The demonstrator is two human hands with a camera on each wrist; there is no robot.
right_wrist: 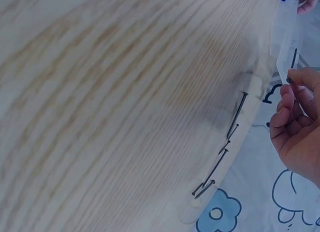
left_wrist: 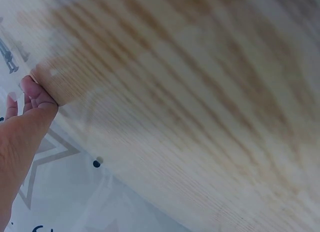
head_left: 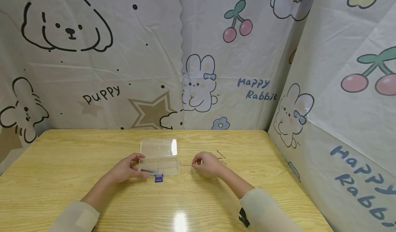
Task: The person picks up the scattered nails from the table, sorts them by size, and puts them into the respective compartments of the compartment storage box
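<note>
A clear plastic box (head_left: 168, 166) with its lid (head_left: 156, 147) raised lies on the table. On its front is a blue-purple latch (head_left: 158, 178). Several dark nails (head_left: 149, 170) lie in its left compartment. My left hand (head_left: 126, 169) holds the box at its left side, thumb near the front and fingers at the back. Just right of the box, my right hand (head_left: 208, 164) pinches a nail (right_wrist: 294, 58) by its head end, the tip toward the box. Beyond that hand, several loose nails (right_wrist: 237, 114) lie on the tabletop.
The wood-grain table (head_left: 92, 149) ends at a hanging printed cloth (head_left: 148, 70) at the back. Another cloth (head_left: 340, 122) hangs along the right side. Sleeves cover both forearms.
</note>
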